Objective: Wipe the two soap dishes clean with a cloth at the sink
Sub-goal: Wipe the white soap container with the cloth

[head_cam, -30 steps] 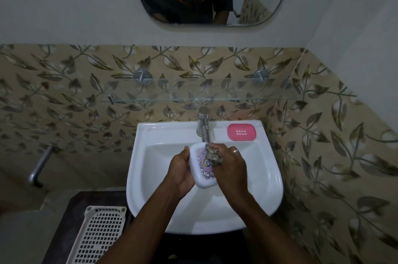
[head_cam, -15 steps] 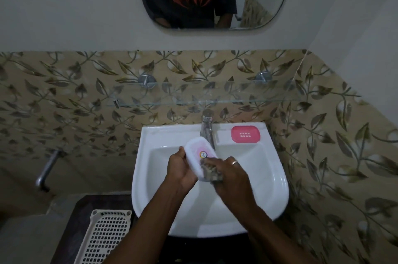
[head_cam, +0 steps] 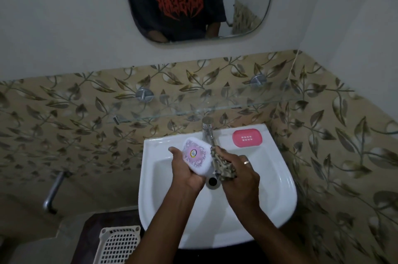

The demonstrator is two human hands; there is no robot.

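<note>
We are holding the white soap dish [head_cam: 197,156] over the middle of the sink [head_cam: 269,199]. Our left hand [head_cam: 189,174] is cupping it from below, fingers curling round its lower edge, so its purple-patterned face is tilting up toward us. At its 3 o'clock our right hand [head_cam: 242,177] is clenching a bunched, patterned cloth [head_cam: 223,163], which is lying against the dish's right edge. The pink soap dish [head_cam: 247,138] is lying flat on the sink's rim at 1 o'clock, just right of the tap [head_cam: 207,129] at 12. A white slatted basket [head_cam: 118,244] is sitting at 7 o'clock, beside the sink.
</note>
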